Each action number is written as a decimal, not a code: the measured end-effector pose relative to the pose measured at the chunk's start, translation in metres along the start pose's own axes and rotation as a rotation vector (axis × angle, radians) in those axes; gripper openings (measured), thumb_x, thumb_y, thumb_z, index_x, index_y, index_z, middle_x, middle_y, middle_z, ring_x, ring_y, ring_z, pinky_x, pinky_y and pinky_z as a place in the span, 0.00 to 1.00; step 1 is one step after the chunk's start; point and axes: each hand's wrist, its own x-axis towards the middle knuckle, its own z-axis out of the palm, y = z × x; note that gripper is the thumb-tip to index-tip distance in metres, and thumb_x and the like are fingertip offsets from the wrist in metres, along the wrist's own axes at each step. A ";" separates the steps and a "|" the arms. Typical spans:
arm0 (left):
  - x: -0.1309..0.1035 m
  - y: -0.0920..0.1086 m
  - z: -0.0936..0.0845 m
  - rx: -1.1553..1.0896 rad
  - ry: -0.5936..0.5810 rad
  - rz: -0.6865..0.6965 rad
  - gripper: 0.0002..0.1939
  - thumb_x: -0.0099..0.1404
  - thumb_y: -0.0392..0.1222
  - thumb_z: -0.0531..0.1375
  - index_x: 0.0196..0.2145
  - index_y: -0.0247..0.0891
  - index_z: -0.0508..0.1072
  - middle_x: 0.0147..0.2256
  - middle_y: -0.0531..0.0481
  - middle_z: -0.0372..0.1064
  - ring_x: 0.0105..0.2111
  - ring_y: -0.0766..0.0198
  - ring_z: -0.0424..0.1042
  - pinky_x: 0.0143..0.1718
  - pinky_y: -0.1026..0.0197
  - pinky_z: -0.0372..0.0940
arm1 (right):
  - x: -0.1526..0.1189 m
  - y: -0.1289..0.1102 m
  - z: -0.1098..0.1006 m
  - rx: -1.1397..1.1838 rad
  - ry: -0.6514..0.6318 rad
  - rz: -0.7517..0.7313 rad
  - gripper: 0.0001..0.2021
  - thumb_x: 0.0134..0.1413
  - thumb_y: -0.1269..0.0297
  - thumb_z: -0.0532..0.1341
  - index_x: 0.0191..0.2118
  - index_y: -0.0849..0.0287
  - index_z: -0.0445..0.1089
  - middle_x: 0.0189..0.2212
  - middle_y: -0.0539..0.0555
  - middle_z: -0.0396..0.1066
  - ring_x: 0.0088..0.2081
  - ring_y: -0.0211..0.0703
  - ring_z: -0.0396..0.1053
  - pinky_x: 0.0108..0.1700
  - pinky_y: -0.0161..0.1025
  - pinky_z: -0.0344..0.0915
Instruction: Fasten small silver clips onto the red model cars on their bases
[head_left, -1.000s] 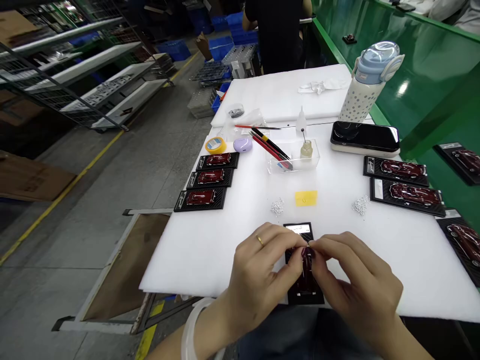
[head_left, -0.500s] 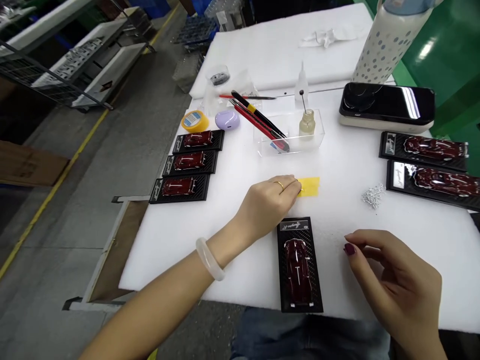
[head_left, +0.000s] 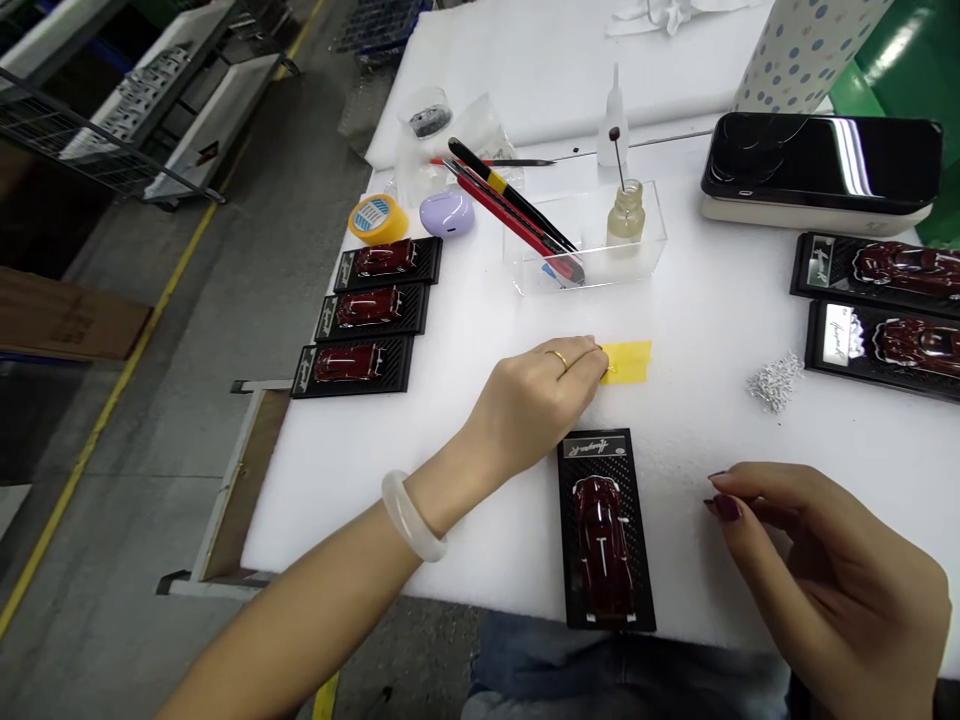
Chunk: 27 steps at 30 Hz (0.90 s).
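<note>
Fingers (head_left: 589,364) of our left hand (head_left: 525,405) are bunched at the left end of the yellow strip (head_left: 631,362); the back of the hand hides the tips, so we cannot tell whether anything is pinched. Our right hand (head_left: 832,570) hovers over the table (head_left: 480,570), thumb and forefinger slightly parted, nothing seen between them. Between us and the strip, the dark red model car (head_left: 604,565) sits on its black base (head_left: 628,485), lengthwise near our edge; we judge this placing lets both hands reach it. Strip lies just beyond the base, presumably to keep reaches short. Loose silvery pieces (head_left: 775,383) are heaped on the right, likely for easy picking by that hand. Three similar cars (head_left: 349,362) line the left edge and two more (head_left: 919,345) lie at right, probably to protect their glossy bodies. Clear tray (head_left: 637,272) holds an upright bottle (head_left: 626,213) and slanting tools (head_left: 525,215), perhaps against tipping and rolling.
</note>
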 end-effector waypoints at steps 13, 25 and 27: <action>-0.011 0.010 -0.050 0.084 0.061 -0.084 0.07 0.67 0.31 0.61 0.43 0.35 0.75 0.42 0.48 0.81 0.46 0.64 0.81 0.48 0.65 0.79 | -0.003 -0.003 -0.004 0.010 0.015 0.038 0.04 0.62 0.69 0.64 0.40 0.53 0.74 0.34 0.49 0.75 0.32 0.36 0.72 0.35 0.35 0.71; -0.076 0.075 -0.069 -0.267 -0.110 -0.264 0.10 0.66 0.26 0.59 0.44 0.29 0.76 0.47 0.44 0.80 0.58 0.70 0.74 0.67 0.69 0.67 | -0.023 -0.015 0.001 -0.087 -0.278 -0.188 0.12 0.64 0.65 0.61 0.52 0.59 0.68 0.48 0.56 0.77 0.51 0.39 0.75 0.52 0.31 0.74; -0.078 0.074 -0.067 -0.280 -0.110 -0.266 0.11 0.67 0.26 0.59 0.46 0.28 0.75 0.47 0.44 0.79 0.59 0.68 0.73 0.66 0.68 0.68 | -0.032 -0.013 0.004 -0.110 -0.280 -0.179 0.14 0.63 0.64 0.63 0.52 0.60 0.68 0.51 0.57 0.76 0.54 0.40 0.74 0.56 0.33 0.72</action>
